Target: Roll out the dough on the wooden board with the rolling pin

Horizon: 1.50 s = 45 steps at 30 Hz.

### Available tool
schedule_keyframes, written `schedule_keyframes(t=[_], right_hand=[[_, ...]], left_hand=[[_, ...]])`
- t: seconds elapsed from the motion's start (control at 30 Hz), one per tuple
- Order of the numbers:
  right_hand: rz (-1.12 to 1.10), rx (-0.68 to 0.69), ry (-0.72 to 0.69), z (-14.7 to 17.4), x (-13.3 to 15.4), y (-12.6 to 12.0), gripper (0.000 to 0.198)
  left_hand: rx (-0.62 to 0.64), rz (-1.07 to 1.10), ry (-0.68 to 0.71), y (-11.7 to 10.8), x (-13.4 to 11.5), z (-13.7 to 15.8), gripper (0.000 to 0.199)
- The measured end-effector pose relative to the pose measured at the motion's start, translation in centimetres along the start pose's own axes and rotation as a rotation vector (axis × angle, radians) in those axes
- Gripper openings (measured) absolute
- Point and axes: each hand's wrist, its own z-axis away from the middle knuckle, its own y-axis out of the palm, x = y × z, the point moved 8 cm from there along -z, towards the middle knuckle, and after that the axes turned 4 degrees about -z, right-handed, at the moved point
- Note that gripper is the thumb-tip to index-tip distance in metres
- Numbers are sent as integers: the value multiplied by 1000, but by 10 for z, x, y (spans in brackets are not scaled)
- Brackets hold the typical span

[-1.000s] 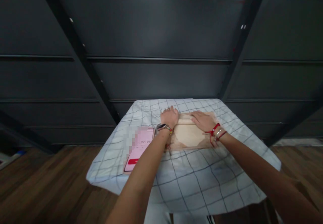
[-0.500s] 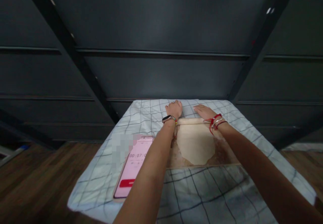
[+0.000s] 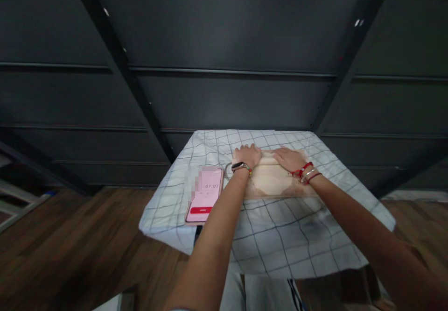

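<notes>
Both palms flat and pressing down on a pale rolling pin (image 3: 268, 158), fingers spread and extended rather than curled; left hand (image 3: 248, 155) on the pin's left end, right hand (image 3: 289, 158) on its right end, so neither nearer than the other; long axis of the pin running left to right across the view, square to both forearms; just beneath and on the near side of the pin, a flattened sheet of dough (image 3: 271, 180), spread toward the body on a brownish board (image 3: 308, 191); board resting on a checked cloth (image 3: 280, 236) over a small table, far half of it; to the left of the left forearm, well apart from the dough, a pink phone (image 3: 205, 195) lying face up with a timer showing, part of its screen pixelated; much of the pin hidden under the two hands, only the middle stretch visible; far edge of the dough hard to separate from the pin in the dim light; left edge of the board covered by the left wrist and its watch (image 3: 238, 166); board's surface too blurred to tell flour from wood.
</notes>
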Motion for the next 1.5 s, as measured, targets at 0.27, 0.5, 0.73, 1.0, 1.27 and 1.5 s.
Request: schedule_keyframes(t=[0.27, 0.5, 0.73, 1.0, 1.27, 1.5], right_hand=[[66, -77, 117, 66, 36, -15, 49], [37, -79, 87, 73, 43, -14, 48], [-7, -94, 63, 41, 28, -14, 49], [-130, -14, 78, -14, -11, 1, 48], [-88, 108, -14, -55, -32, 16, 42], [-23, 106, 45, -69, -51, 23, 47]], left_hand=[[-57, -42, 76, -11, -13, 60, 44], [-141, -36, 108, -23, -16, 83, 41], [-143, -60, 7, -16, -14, 44, 44], [-89, 10, -97, -4, -7, -15, 47], [11, 107, -129, 6, -6, -64, 46], [29, 108, -132, 10, -7, -74, 47]])
